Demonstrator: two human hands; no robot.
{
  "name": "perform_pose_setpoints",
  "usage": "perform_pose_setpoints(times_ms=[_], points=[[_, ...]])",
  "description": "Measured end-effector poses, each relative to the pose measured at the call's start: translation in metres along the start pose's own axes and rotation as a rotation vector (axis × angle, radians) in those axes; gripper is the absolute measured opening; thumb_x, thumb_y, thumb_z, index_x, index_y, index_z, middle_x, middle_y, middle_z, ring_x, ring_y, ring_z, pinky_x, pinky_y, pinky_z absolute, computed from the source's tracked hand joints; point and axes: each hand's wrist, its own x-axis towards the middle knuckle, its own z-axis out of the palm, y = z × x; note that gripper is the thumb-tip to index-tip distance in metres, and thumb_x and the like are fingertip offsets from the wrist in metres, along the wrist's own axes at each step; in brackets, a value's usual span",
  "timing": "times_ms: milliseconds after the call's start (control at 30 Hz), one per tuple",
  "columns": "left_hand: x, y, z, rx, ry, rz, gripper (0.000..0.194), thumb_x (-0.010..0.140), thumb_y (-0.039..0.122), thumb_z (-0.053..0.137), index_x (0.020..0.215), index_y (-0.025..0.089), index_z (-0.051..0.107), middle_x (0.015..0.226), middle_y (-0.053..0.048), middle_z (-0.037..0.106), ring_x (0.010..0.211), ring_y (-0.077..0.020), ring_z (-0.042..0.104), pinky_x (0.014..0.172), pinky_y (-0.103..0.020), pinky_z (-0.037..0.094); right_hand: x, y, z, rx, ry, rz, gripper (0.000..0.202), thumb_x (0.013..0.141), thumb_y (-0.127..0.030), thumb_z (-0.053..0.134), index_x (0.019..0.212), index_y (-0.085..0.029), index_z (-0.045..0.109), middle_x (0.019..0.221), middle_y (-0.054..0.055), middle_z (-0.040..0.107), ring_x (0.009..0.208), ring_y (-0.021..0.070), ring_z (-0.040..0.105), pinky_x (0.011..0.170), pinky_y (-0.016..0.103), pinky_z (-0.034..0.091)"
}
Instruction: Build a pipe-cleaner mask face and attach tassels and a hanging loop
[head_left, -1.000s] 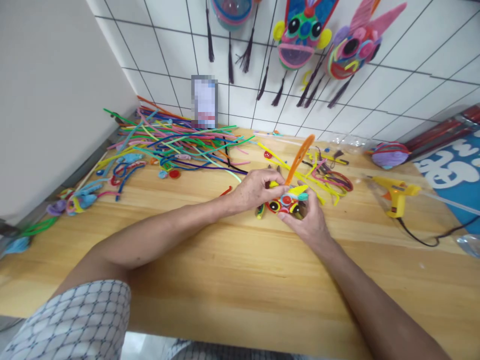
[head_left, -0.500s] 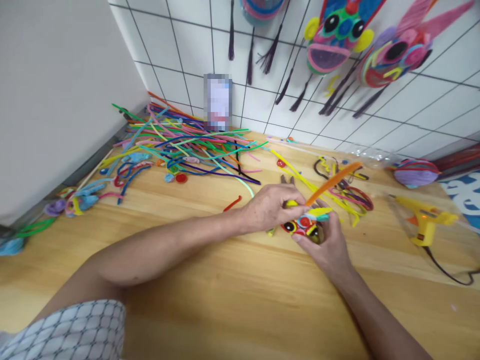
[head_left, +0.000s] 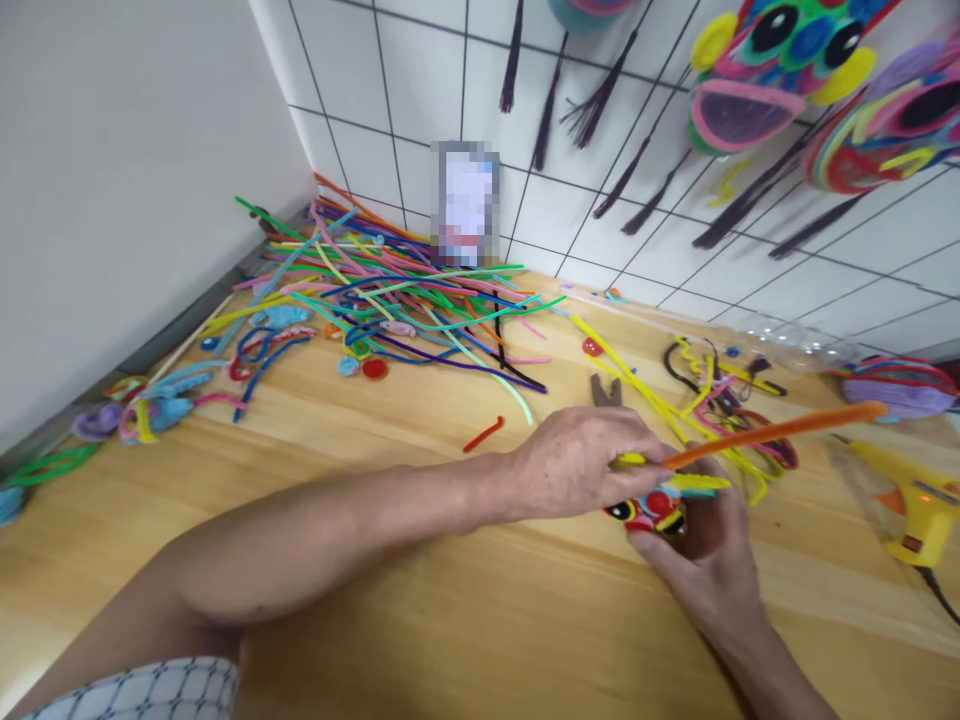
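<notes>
My left hand (head_left: 581,460) is closed in a pinch on one end of an orange pipe cleaner (head_left: 780,432), whose free end stretches off to the right. Directly beneath those fingers is a small colourful face figure (head_left: 658,503) with black-and-white eyes, red parts and yellow trim. My right hand (head_left: 712,545) grips this figure from the right side, thumb at its lower edge. A yellow fuzzy strip (head_left: 697,482) sticks out at the figure's top. Part of the figure is covered by my left fingers.
Loose pipe cleaners (head_left: 405,280) lie heaped at the back left. A yellow glue gun (head_left: 919,500) with a lit orange light rests at the right. Behind my left hand is a dark two-pronged tool (head_left: 606,390). Decorated masks (head_left: 780,85) with tassels hang on the white grid wall.
The view has shifted, so both hands appear lower and further right. The orange pipe cleaner has swung from steeply upward to a flatter slant. Both hands keep their grip.
</notes>
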Motion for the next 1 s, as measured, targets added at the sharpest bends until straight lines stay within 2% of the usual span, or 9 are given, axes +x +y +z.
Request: perform_pose_setpoints(times_ms=[200, 400, 600, 800, 1000], points=[[0.002, 0.001, -0.001, 0.005, -0.05, -0.025, 0.017, 0.101, 0.03, 0.066, 0.099, 0.017, 0.077, 0.101, -0.007, 0.079, 0.094, -0.0161, 0.073, 0.086, -0.024, 0.054, 0.0, -0.004, -0.001, 0.011, 0.009, 0.016, 0.089, 0.074, -0.035, 0.092, 0.151, -0.04, 0.046, 0.151, 0.009, 0.061, 0.127, 0.0305, 0.068, 0.087, 0.04, 0.067], [0.002, 0.003, -0.002, 0.026, -0.072, -0.051, 0.016, 0.101, 0.028, 0.064, 0.102, 0.018, 0.077, 0.103, -0.006, 0.079, 0.096, -0.0158, 0.073, 0.086, -0.024, 0.053, 0.0, -0.009, 0.0, 0.003, -0.006, 0.016, 0.087, 0.077, -0.033, 0.09, 0.152, -0.038, 0.046, 0.148, 0.01, 0.063, 0.127, 0.0302, 0.068, 0.091, 0.041, 0.066], [0.002, 0.001, 0.001, 0.007, -0.064, -0.05, 0.015, 0.101, 0.028, 0.064, 0.101, 0.018, 0.075, 0.107, -0.005, 0.079, 0.1, -0.0163, 0.073, 0.085, -0.025, 0.053, -0.001, -0.009, -0.001, -0.013, 0.013, 0.024, 0.09, 0.074, -0.036, 0.092, 0.152, -0.039, 0.047, 0.152, 0.011, 0.06, 0.125, 0.0317, 0.069, 0.08, 0.038, 0.068], [0.003, 0.001, 0.002, -0.026, -0.052, -0.047, 0.017, 0.102, 0.029, 0.063, 0.096, 0.017, 0.073, 0.105, -0.007, 0.079, 0.101, -0.0176, 0.074, 0.083, -0.026, 0.055, -0.003, -0.003, -0.005, -0.036, 0.031, 0.043, 0.091, 0.072, -0.035, 0.093, 0.152, -0.036, 0.049, 0.151, 0.012, 0.061, 0.126, 0.0337, 0.069, 0.085, 0.042, 0.069], [0.003, 0.003, 0.001, -0.037, -0.069, -0.081, 0.017, 0.102, 0.031, 0.063, 0.098, 0.019, 0.073, 0.111, -0.006, 0.079, 0.105, -0.0167, 0.074, 0.086, -0.025, 0.056, -0.006, -0.011, 0.0, -0.023, 0.055, 0.11, 0.092, 0.075, -0.036, 0.092, 0.155, -0.038, 0.047, 0.157, 0.012, 0.055, 0.134, 0.0342, 0.063, 0.09, 0.042, 0.067]])
